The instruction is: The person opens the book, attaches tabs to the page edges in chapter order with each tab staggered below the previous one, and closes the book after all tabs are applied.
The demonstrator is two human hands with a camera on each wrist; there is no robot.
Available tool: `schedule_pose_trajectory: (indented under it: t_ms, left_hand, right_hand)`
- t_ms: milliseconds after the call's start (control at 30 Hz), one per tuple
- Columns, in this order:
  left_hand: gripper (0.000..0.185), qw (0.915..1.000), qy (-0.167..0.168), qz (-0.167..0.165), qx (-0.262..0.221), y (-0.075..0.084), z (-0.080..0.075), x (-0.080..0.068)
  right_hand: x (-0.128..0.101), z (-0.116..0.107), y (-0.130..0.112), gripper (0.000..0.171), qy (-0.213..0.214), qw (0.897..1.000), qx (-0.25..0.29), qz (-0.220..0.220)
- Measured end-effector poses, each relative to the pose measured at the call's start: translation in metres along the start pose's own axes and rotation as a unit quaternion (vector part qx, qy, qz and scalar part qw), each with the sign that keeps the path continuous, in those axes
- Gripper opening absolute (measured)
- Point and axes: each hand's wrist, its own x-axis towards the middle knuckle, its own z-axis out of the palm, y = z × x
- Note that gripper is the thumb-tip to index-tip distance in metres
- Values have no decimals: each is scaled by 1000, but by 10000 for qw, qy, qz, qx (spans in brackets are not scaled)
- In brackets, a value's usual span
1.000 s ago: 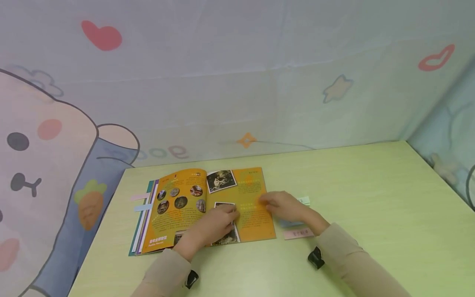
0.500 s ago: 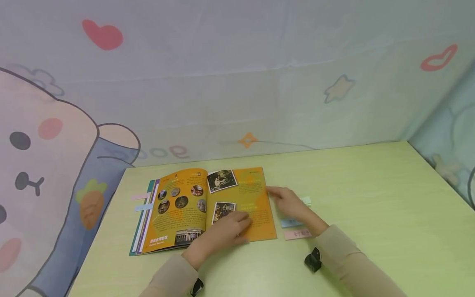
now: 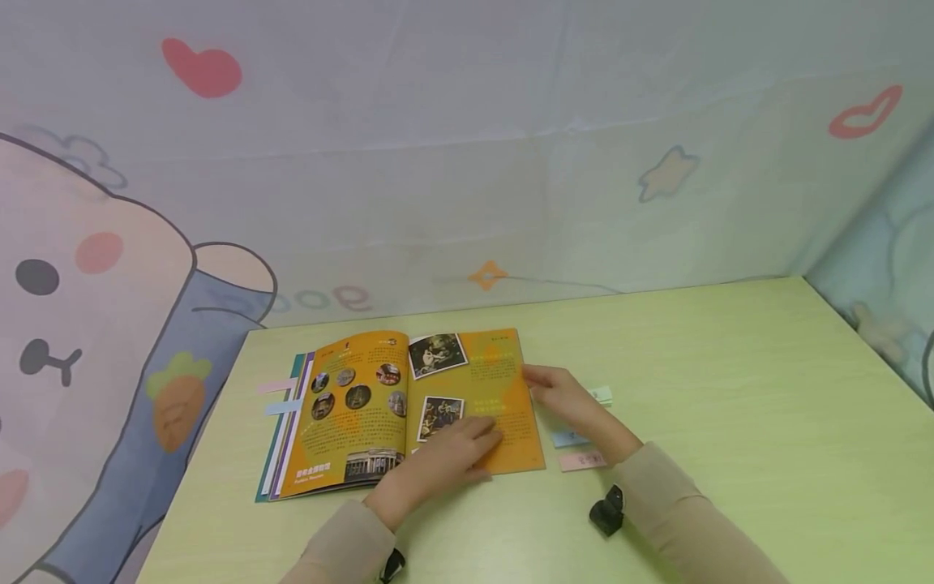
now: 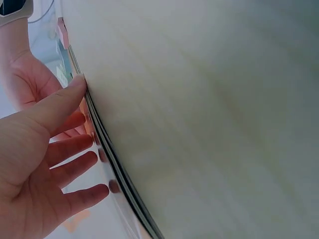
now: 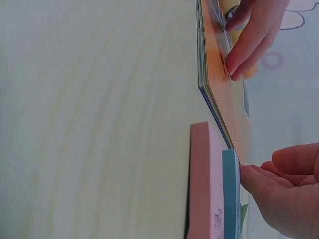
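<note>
An orange book with pictures [image 3: 514, 438] lies spread open on the table, its left side a thicker bulging stack of pages. My left hand [image 3: 458, 450] rests over the lower part of the right page, fingers extended across it. In the left wrist view the fingertips of that hand [image 4: 30, 164] meet the page, with the thumb at the book's near edge. My right hand [image 3: 569, 397] is at the book's right edge, index fingertip touching the page border. In the right wrist view the right hand [image 5: 284, 194] has loosely bent fingers, the thumb apart from the page.
Right of the book, partly under my right forearm, lie a pink sticky-note pad [image 3: 581, 461], a blue pad [image 3: 568, 439] and a green pad [image 3: 601, 395]. A pink tab [image 3: 275, 387] and a blue tab [image 3: 282, 407] stick out from the book's left side. A printed cloth [image 3: 438, 203] hangs behind.
My left hand has slid rightward and flattened over the right page, uncovering the lower picture. My right hand has drawn back from over the page to its right edge.
</note>
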Motion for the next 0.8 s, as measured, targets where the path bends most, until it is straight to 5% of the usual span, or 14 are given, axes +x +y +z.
schedule_pose_trajectory:
  t_ms: [800]
  left_hand:
    - [34,9987,223,143,-447,5,-12,-6]
  right_hand:
    - [1,0,-2,45,204,9985,428,271]
